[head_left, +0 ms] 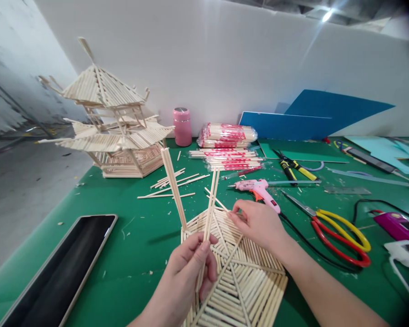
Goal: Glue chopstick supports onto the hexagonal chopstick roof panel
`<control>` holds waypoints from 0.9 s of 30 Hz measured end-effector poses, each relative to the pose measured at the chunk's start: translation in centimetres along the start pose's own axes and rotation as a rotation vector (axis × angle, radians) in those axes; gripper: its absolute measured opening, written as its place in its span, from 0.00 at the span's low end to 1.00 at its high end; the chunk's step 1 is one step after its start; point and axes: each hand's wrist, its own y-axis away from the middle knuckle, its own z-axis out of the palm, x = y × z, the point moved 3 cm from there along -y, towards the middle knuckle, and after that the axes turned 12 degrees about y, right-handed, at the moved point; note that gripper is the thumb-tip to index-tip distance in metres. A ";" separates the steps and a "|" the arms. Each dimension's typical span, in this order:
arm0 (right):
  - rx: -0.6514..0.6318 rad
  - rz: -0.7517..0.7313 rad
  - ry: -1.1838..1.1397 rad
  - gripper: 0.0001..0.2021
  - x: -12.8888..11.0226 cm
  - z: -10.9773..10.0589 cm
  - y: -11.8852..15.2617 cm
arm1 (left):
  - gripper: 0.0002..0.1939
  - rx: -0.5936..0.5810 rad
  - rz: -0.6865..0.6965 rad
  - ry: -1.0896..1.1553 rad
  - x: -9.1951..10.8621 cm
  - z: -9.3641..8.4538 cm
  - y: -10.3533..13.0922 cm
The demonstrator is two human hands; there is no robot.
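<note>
My left hand (191,272) is closed round a few thin wooden sticks (211,204) that stand up from its fingers. Below it lies a flat panel (255,281) of many sticks laid side by side, crossed by longer ones. At the panel's far left corner rises an upright post (173,186) of sticks. My right hand (259,222) is over the panel's far edge, thumb and fingers pinched at the end of a thin stick (218,198) that slants away to the left.
A stick pagoda model (122,141) stands at the back left, beside a pink bottle (182,127) and bagged sticks (228,136). Rightward lie a pink glue gun (259,188), pliers (293,168) and scissors (341,231). A phone (61,272) lies near left.
</note>
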 end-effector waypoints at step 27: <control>-0.147 0.146 -1.304 0.13 -3.1 0.0 0.9 | 0.07 -0.017 -0.158 0.020 -1.8 1.0 0.7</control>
